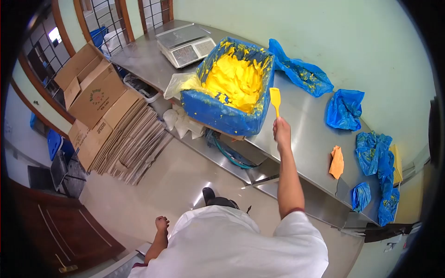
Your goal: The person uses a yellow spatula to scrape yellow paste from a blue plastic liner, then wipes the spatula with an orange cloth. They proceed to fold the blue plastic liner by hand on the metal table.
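Note:
My right hand (282,131) is closed round the handle of a yellow spatula (275,98), its flat blade pointing up. Just left of the blade stands a box lined with blue plastic (222,114), which holds a thick, bright yellow mass (236,81). Yellow smears mark the liner, and a clear bag (181,84) hangs over the box's left side. My left hand (162,224) hangs low over the floor, away from the table, with its fingers curled; whether anything is in them is too small to tell.
The steel table (301,134) bears a weighing scale (186,45) behind the box. Crumpled blue plastic (344,109) and an orange cloth-like piece (336,162) lie on the right. Stacked flattened cardboard (132,139) and an open carton (95,92) stand left. A wooden door (60,227) is lower left.

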A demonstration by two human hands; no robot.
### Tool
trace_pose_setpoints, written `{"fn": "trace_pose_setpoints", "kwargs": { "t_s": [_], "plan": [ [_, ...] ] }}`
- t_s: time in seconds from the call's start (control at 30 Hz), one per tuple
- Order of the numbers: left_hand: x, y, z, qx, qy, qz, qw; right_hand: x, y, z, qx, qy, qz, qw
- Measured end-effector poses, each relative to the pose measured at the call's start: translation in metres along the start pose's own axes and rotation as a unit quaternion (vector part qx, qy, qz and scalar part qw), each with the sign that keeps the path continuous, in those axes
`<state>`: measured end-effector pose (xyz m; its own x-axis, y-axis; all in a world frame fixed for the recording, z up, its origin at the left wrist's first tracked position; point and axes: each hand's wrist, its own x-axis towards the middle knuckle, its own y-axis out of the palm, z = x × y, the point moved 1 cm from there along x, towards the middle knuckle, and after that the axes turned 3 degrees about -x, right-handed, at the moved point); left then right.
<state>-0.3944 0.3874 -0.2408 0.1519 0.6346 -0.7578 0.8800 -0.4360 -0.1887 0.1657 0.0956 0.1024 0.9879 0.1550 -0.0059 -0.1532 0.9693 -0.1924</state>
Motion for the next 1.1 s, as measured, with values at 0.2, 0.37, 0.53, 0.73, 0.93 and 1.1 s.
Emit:
{"fn": "trace_pose_setpoints", "kwargs": {
  "t_s": [0.2,0.37,0.53,0.73,0.93,1.1],
  "plan": [
    [0.032,-0.007,-0.039,-0.012,-0.018,-0.005,1.000,-0.001,0.003,-0.012,-0.167,-0.168,-0.002,0.972],
    [0.068,-0.040,-0.057,0.102,-0.031,0.048,0.993,-0.083,0.006,-0.002,-0.121,-0.146,0.015,0.982],
    [0.104,-0.071,-0.107,0.122,-0.020,0.033,0.992,-0.105,0.060,-0.038,0.175,0.124,-0.104,0.971],
    [0.131,-0.090,-0.161,0.113,0.040,0.083,0.989,-0.133,0.109,-0.006,0.127,0.012,-0.187,0.974],
    [0.147,-0.114,-0.154,0.327,0.104,0.138,0.929,-0.187,0.174,-0.053,0.355,0.152,-0.271,0.882],
    [0.163,-0.146,-0.133,0.655,0.335,0.205,0.645,-0.157,0.219,-0.051,0.408,0.148,-0.292,0.853]
  ]
}}
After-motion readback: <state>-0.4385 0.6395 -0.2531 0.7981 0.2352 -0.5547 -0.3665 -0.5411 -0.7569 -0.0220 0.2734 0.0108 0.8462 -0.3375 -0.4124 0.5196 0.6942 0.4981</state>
